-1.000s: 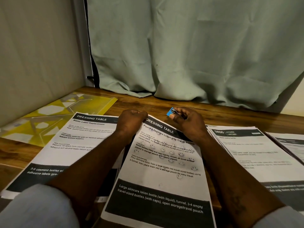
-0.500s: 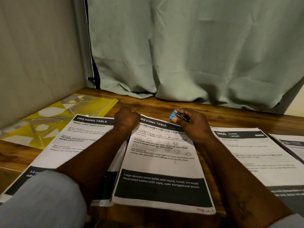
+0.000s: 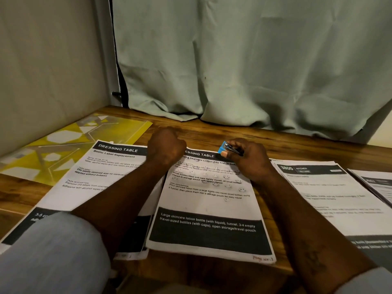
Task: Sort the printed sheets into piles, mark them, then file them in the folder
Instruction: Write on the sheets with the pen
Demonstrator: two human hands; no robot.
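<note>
Since the earlier frame, both hands and the centre sheet (image 3: 207, 200) have shifted farther up the worktop (image 3: 212, 134), exposing the sheet's near edge. The left hand (image 3: 166, 148) has its fingers clenched in a fist resting on the sheet's top left corner, judged to steady it, with no grip on the paper visible. At the top right corner, the right hand (image 3: 250, 160) has its fingers curled round a small blue tool (image 3: 224, 147), apparently a stapler, and the yellow folder (image 3: 70, 143) lies well left of the sheet, beyond the left pile (image 3: 101, 172).

Pale grey-blue sleeves (image 3: 53, 251) end near the elbows, leaving forearms bare.
</note>
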